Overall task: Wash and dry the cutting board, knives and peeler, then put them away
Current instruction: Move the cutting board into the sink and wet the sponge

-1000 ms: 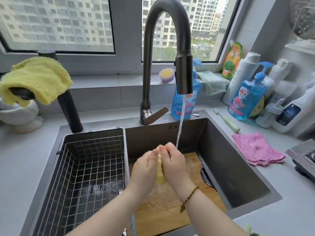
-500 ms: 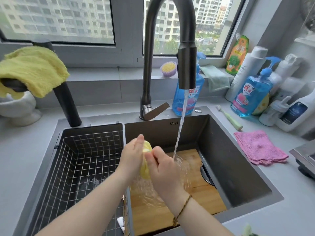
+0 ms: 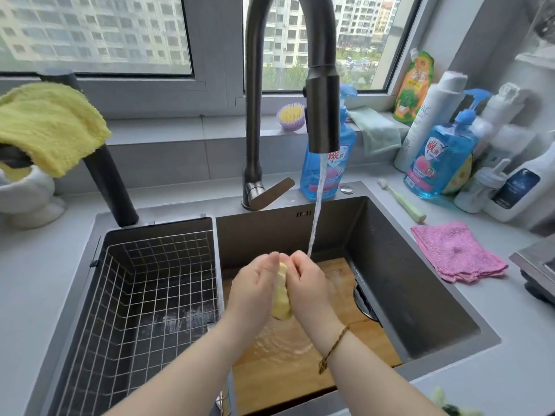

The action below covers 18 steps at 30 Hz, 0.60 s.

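Grey countertop (image 3: 36, 280), pink cloth (image 3: 456, 256), green toothbrush (image 3: 402, 201), blue soap bottle (image 3: 438, 157), white bottle (image 3: 522, 187)

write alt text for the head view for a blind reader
A left hand and right hand squeeze a yellow wad, cloth or sponge, by the water running from a dark faucet, above a wet wooden cutting board in the right basin. A wire basket fills the left basin; a pink cloth and soap bottles sit on the counter at right.
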Tool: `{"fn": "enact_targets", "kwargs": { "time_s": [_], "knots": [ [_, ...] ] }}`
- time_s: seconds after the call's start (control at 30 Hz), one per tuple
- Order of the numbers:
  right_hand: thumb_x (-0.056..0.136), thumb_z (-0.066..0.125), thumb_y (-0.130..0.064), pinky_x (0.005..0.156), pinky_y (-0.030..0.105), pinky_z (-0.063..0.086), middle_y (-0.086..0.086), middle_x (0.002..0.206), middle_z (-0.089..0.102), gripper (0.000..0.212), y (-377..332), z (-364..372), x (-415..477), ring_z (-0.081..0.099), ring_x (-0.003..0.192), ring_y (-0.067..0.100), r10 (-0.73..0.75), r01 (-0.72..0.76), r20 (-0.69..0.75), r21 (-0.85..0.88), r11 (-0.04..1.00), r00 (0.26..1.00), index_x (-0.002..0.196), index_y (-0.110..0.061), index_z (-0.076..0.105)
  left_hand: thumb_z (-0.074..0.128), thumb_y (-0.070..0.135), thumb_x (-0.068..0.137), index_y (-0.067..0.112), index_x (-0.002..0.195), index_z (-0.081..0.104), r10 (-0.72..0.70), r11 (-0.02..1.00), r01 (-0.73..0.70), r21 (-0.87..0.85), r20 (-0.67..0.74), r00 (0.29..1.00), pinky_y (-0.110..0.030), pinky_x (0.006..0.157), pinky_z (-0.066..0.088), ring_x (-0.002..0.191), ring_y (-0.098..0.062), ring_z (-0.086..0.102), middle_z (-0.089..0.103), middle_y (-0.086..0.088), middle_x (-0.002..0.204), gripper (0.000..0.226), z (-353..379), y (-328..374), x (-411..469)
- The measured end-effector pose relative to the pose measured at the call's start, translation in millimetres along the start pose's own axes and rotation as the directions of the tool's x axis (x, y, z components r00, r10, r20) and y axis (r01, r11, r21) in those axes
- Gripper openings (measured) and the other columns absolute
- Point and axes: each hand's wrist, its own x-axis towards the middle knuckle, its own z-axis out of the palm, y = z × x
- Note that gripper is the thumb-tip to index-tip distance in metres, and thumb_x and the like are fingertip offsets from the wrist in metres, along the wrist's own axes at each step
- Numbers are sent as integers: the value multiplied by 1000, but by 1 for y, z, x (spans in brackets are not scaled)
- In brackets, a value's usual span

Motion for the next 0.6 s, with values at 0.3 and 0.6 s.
{"fn": "enact_targets", "kwargs": {
  "time_s": [0.3,0.6],
  "knots": [
    [95,43,-25,49,20,33,-2,60,41,33,43,-66,-32,39,56,10,212,-190,-215,119,974,953,64,-15,41,27,40,98,13,75,49,-291,942,259,212,134,947,-21,46,35,46,-10,41,46,1,63,41,22,-23,-2],
    [96,42,-19,54,19,37,7,72,48,26,135,-198,-36,44,75,19,363,-346,-497,130,929,788,78,-3,51,44,21,97,3,105,58,-579,799,392,456,408,706,-18,53,47,59,-10,52,55,-1,74,24,139,-61,6]
  ]
}}
